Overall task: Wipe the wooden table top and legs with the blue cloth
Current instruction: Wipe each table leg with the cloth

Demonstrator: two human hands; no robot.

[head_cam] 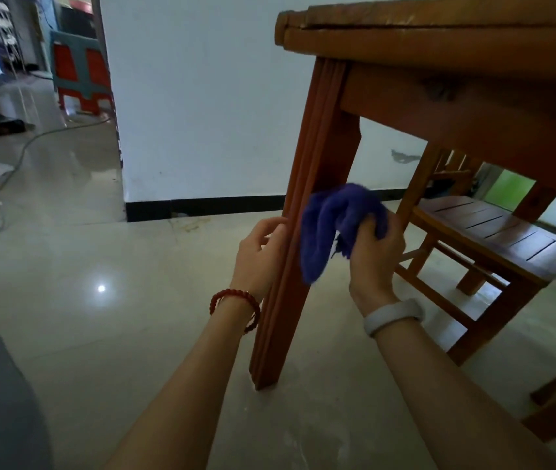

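Note:
The wooden table (439, 45) fills the upper right, seen from low down, with its near leg (317, 157) slanting to the tiled floor. My right hand (376, 256) grips the bunched blue cloth (334, 222), which rests against the right face of that leg about halfway down. My left hand (258, 256) touches the leg's left edge at the same height, fingers curled lightly against the wood. A red bead bracelet is on my left wrist and a white band on my right.
A wooden chair (493, 239) stands under the table to the right, close behind my right hand. A white wall (202, 96) with a black skirting is behind the leg. A hose (9, 171) and paper lie on the shiny floor to the left, with a red-and-teal stool (80, 72) beyond.

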